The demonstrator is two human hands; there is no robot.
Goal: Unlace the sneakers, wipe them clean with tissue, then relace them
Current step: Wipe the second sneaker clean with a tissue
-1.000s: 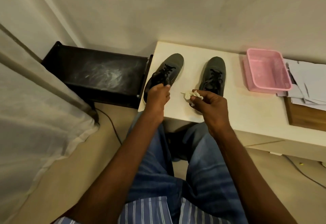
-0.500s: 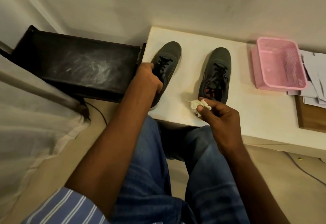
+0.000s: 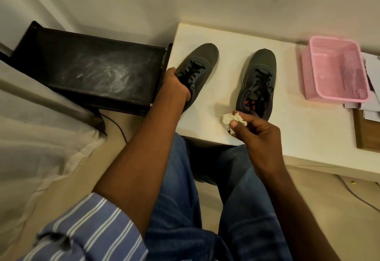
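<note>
Two dark grey sneakers with black laces stand toes-away on a white table (image 3: 205, 120). My left hand (image 3: 174, 88) grips the heel and left side of the left sneaker (image 3: 199, 65) near the table's left edge. The right sneaker (image 3: 259, 75) stands apart to the right, laced, with an orange mark inside. My right hand (image 3: 257, 133) hovers just in front of its heel and pinches a crumpled white tissue (image 3: 232, 119) between thumb and fingers.
A pink plastic basket (image 3: 333, 69) stands at the table's right, with loose papers (image 3: 370, 100) and a wooden board (image 3: 368, 129) beyond it. A dusty black box (image 3: 92, 71) sits left of the table. A pale curtain (image 3: 30, 116) hangs at far left; a cable runs on the floor.
My left hand slid from the left sneaker's heel opening further forward along its left side and closed on it. My right hand with the tissue drew slightly back toward the table's near edge.
</note>
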